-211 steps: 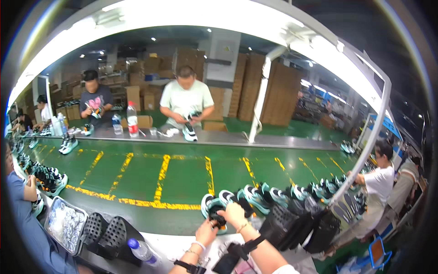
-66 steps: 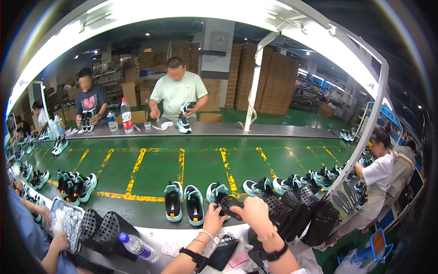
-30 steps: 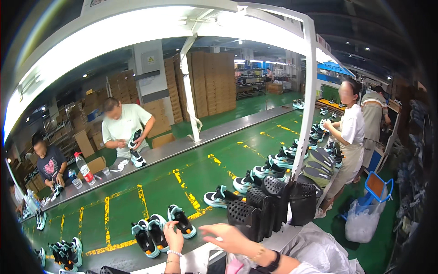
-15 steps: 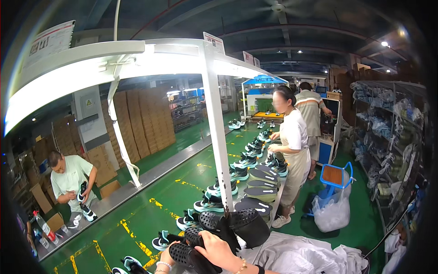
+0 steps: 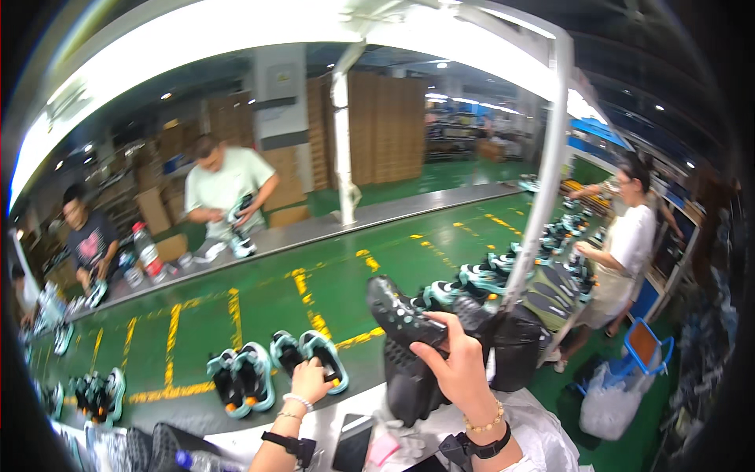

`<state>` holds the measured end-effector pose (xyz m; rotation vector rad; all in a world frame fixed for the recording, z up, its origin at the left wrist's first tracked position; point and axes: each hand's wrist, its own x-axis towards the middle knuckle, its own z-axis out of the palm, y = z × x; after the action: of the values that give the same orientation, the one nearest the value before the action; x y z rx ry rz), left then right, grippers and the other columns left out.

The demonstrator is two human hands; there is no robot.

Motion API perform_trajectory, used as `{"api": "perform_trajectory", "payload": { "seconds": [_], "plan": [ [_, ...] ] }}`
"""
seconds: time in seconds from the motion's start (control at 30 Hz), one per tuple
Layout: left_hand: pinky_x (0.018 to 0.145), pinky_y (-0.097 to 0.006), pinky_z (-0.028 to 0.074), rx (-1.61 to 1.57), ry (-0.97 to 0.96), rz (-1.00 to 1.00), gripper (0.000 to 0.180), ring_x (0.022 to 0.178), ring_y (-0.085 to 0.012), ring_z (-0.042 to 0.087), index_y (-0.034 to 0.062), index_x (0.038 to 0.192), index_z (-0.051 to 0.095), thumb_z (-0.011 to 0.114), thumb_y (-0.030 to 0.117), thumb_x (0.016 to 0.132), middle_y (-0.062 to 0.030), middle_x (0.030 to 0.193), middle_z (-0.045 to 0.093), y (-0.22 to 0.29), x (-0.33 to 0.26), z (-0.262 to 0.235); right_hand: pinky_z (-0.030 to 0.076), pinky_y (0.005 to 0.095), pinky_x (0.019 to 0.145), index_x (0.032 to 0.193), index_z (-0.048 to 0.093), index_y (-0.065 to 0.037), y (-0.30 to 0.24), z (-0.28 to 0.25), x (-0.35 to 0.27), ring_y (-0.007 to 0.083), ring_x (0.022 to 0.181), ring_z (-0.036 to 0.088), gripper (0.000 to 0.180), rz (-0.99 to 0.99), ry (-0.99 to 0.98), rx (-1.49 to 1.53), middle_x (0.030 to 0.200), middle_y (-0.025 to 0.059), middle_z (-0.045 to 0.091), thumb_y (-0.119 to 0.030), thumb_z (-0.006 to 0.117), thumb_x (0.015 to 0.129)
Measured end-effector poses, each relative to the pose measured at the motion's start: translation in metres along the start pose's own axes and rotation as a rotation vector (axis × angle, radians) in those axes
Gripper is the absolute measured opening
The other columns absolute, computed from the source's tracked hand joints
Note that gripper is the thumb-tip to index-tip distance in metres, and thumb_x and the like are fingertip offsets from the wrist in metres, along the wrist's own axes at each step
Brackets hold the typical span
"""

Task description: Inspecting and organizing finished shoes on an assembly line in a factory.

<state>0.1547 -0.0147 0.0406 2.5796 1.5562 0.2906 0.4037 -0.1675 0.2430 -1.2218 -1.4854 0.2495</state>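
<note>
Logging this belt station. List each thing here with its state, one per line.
Left hand: resting on a belt shoe.
Right hand: gripping a shoe.
Held shoe: lifted off the belt, tilted.
Belt shoe: lying on the belt, paired.
Belt: loaded with shoe pairs.
Phone: flat, screen dark.

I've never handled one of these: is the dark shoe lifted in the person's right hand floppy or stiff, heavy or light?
Probably light: the right hand holds the dark shoe up alone, gripped at one end. It looks fairly stiff, since the free end juts out without drooping. Set on the green belt, it would likely sit steady, as the pair by the left hand stands upright.
</note>
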Motion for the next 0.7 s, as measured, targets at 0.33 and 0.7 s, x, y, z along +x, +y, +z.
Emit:
{"api": "perform_trajectory", "payload": {
  "seconds": [0.33,0.7],
  "plan": [
    [0.097,-0.039,0.033,-0.135,0.441,-0.157,0.028,0.102,-0.0263,0.046,0.0141,0.091,0.073,0.073,0.026,0.065,-0.0078,0.099,0.051,-0.003,-0.045,0.026,0.052,0.0394,0.069,0.081,0.063,-0.001,0.084,0.229,0.0,0.0323,0.08,0.064,0.026,-0.032,-0.661,-0.615,0.084,0.018,0.065,-0.024,0.072,0.073],
    [0.104,-0.049,0.028,-0.178,0.393,-0.208,0.024,0.115,-0.0263,0.043,0.0051,0.082,0.068,0.071,0.024,0.068,-0.0072,0.112,0.052,-0.006,-0.052,0.037,0.055,0.0345,0.072,0.083,0.069,-0.005,0.147,0.32,-0.014,0.0254,0.083,0.068,0.012,0.25,-0.6,-0.797,0.087,0.014,0.068,-0.012,0.062,0.077]
  ]
}}
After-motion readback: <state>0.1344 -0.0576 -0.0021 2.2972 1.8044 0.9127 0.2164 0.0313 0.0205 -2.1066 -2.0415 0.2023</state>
